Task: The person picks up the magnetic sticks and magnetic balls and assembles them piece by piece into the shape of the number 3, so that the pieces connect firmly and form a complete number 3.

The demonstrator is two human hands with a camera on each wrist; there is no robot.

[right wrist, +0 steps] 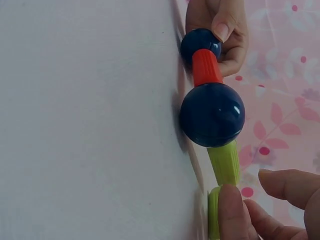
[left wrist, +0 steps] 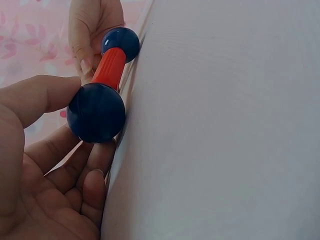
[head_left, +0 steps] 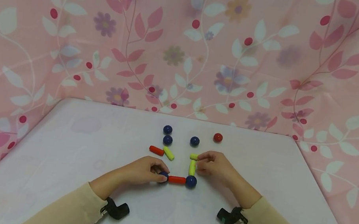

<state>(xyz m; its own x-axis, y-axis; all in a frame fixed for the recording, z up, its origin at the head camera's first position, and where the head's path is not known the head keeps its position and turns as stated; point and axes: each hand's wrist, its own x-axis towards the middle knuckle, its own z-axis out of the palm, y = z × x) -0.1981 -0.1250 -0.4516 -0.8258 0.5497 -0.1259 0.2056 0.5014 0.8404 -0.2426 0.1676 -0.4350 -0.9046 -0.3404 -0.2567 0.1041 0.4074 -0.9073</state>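
Part-built L sits mid-table on the matte white tabletop. Glossy, smooth blue end ball, ridged red rod, matching blue corner ball, then ridged yellow-green rod roughly square to the red. Left hand is clamped on the end ball, digits either side. Right hand has a fingertip at the outer yellow-green rod, lying crosswise; can't tell if pinched. Soft, floral pink fabric behind.
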